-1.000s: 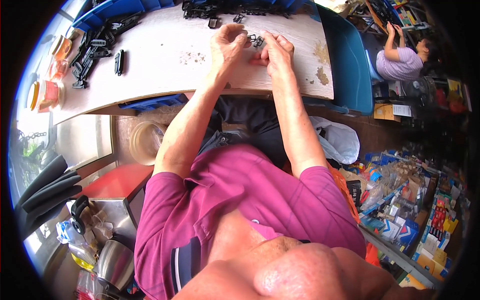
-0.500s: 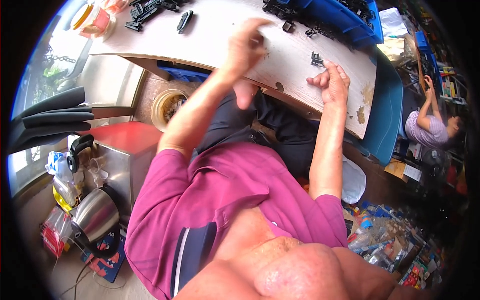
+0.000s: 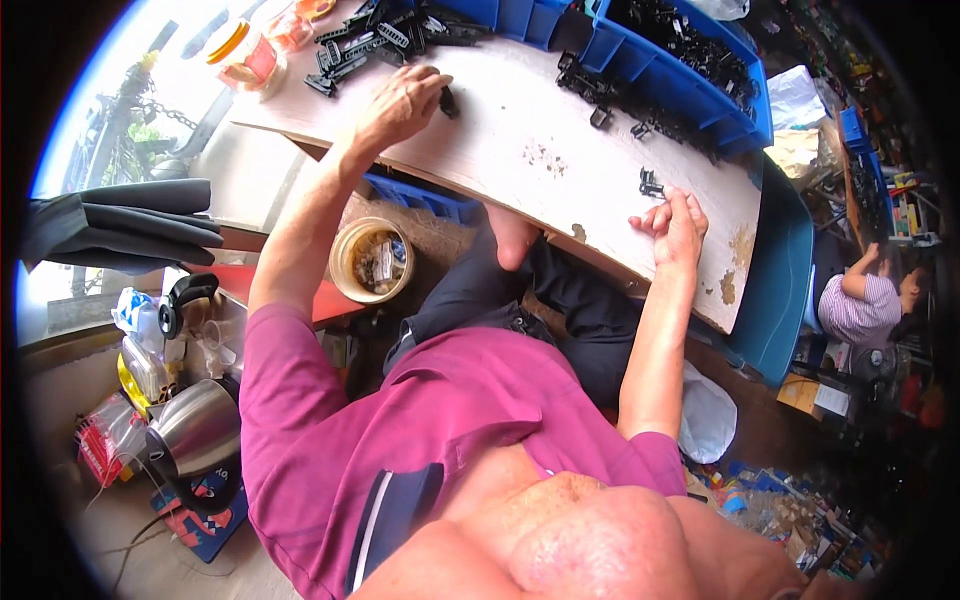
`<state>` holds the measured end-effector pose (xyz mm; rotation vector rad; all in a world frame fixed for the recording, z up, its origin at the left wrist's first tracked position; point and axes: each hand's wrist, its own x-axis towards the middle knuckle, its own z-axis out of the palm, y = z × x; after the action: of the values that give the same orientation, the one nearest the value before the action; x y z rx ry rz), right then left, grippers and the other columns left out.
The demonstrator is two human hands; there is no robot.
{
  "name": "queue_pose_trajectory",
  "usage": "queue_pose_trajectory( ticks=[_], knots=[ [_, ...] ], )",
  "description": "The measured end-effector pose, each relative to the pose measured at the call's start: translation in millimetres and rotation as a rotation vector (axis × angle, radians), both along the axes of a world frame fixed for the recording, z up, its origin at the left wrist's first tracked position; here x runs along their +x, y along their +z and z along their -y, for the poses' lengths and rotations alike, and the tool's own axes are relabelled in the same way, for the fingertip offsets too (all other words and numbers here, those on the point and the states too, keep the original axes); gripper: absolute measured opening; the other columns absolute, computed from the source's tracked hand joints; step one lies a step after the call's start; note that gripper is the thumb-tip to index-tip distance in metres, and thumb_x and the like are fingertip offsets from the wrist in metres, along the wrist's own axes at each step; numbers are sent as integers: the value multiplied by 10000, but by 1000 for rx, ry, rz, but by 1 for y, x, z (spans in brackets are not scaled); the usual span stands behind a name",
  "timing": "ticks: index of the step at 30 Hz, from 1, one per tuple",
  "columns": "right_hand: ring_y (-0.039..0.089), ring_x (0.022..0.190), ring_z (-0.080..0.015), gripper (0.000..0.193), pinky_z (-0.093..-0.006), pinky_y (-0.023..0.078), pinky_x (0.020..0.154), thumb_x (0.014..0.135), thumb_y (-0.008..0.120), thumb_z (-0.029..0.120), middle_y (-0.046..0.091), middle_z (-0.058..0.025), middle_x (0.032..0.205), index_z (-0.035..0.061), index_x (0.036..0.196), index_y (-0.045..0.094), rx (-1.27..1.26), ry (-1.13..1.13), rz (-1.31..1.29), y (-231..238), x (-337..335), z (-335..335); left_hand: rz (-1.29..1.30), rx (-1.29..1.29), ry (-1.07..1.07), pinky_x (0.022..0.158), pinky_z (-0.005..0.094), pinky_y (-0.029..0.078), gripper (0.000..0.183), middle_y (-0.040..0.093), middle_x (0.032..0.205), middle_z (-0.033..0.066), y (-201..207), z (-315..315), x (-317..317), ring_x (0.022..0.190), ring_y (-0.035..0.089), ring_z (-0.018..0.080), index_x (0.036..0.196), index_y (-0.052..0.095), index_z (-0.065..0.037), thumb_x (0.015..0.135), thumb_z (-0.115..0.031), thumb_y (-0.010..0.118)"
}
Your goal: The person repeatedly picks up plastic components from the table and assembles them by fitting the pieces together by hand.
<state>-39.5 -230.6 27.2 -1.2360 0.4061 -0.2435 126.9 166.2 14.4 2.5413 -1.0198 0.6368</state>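
At the left part of the pale worktable (image 3: 500, 120), my left hand (image 3: 400, 108) is closed, its bent fingers at a short, narrow black plastic part (image 3: 448, 102). The fingers partly cover that part. My right hand (image 3: 674, 232) is over the table's right end, palm turned up, fingers curled. A small black plastic part (image 3: 650, 183) shows at its fingertips, seemingly pinched there. Longer black plastic pieces (image 3: 375, 45) lie heaped just beyond my left hand.
Blue bins (image 3: 640, 65) of black parts line the far side, with loose parts (image 3: 590, 90) before them. A lidded jar (image 3: 245, 60) stands far left. Below the table are a bucket (image 3: 345, 262) and a kettle (image 3: 195, 430). Another person (image 3: 860, 305) is at far right.
My left hand has moved left, from over the middle of the table to the black part that lay alone. My right hand keeps its pose with the small part. The whole view has shifted.
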Motion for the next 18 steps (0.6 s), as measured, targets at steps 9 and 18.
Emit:
queue_pose_trajectory(
  ticks=[9,18],
  knots=[
    [514,470,-169,154,-444,567,516,895,606,143,433,-17,497,85,785,516,-4,-21,6,3,0,-4,43,5,137,887,425,449,338,609,1123,107,0,41,-17,1036,569,295,1155,617,-71,911,-304,626],
    [512,445,-157,181,-430,574,515,928,578,149,430,-16,474,84,771,512,-4,-29,51,0,-1,-2,22,-85,174,875,413,439,243,605,1047,108,-10,45,-5,981,548,314,1052,622,-72,841,-182,670]
  ],
)
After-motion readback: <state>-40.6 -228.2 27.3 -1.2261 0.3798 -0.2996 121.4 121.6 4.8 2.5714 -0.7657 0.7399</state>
